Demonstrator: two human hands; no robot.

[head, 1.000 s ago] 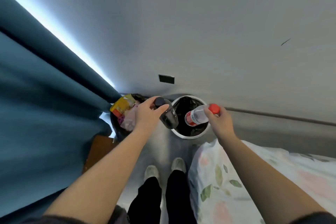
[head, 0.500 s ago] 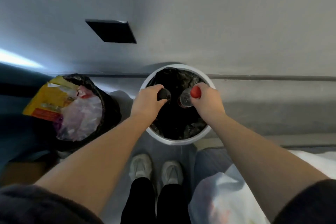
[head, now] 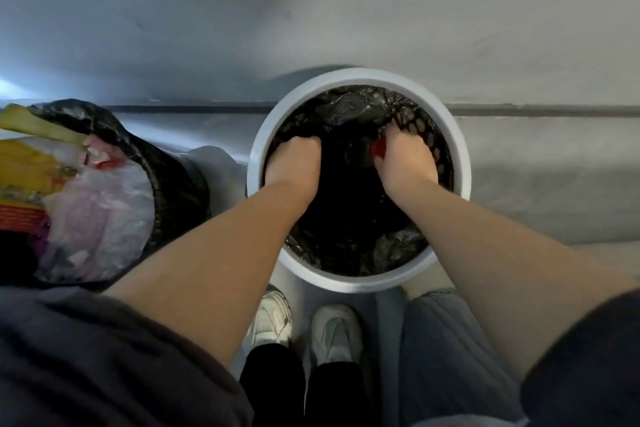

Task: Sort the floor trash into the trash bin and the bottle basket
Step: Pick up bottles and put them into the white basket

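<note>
Down inside the bottle basket [head: 349,283], both hands are now sunk past the white rim, wrists level with it. Half a second ago they were only at the mouth with the two bottle caps showing; a second ago the bottles were still up in the air over it. So the change is a lowering into the black liner [head: 346,104], with the head leaning in closer too.

Left hand [head: 294,163]: its fingers [head: 304,142] curl down into the dark. The dark-capped bottle it carried is no longer visible, so cannot tell whether it is held or already let go.

Right hand [head: 405,159]: its fingers [head: 398,132] are curled, and the red cap of the red-capped bottle [head: 378,149] pokes out at the thumb side, touching the hand. Reads as still grasped, with the body of the bottle hidden below.

Trash bin [head: 173,177] stands just beside the basket on the left, stuffed with a yellow wrapper [head: 24,163] and clear plastic, not touched by either hand.

Judgement: both bottles are at or in the right container, and this sort step is nearly done. What remains is letting go and pulling the hands out. No floor trash shows between the white shoes [head: 273,322] and the basket, so how much remains cannot be told.
</note>
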